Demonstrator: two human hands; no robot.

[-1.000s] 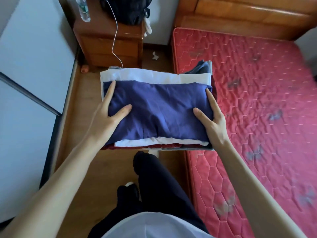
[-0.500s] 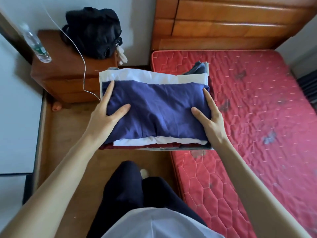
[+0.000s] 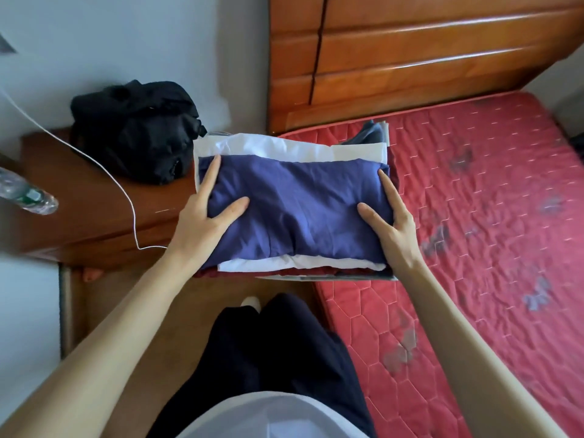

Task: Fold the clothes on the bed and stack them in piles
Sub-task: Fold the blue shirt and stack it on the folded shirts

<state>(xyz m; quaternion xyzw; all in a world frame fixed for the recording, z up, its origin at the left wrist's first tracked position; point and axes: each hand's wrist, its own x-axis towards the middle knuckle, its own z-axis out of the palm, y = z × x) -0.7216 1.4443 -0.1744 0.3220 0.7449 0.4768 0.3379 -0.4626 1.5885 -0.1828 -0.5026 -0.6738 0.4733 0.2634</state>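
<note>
Stack: you've got a pile of folded clothes (image 3: 294,216) held up in the air between the nightstand and the bed, roughly chest-out in front of you, not resting on anything I can see.
Top layer: a navy blue piece (image 3: 297,210), folded into a fat rectangle, a bit wrinkly in the middle.
Under that: a white piece (image 3: 284,147) sticking out along the far edge and peeking out at the near edge too, then something dark red (image 3: 303,272) at the bottom front, plus a grey bit (image 3: 369,134) poking up at the far right corner.
Left hand: your left hand (image 3: 205,216) clamps the left end of the pile, thumb pressed flat on the navy top, index finger laid along the edge. The rest of the fingers go under, out of sight.
Right hand: your right hand (image 3: 390,222) does the same on the right end, thumb on top, fingers wrapped down the side.
Bed: red quilted mattress (image 3: 474,216) to your right with some dark smudges on it, wooden headboard (image 3: 410,52) behind.
Nightstand: wooden nightstand (image 3: 94,216) on your left, with a black bag (image 3: 136,131), a white cable (image 3: 126,197) and a plastic bottle (image 3: 28,194) lying at its left edge.
</note>
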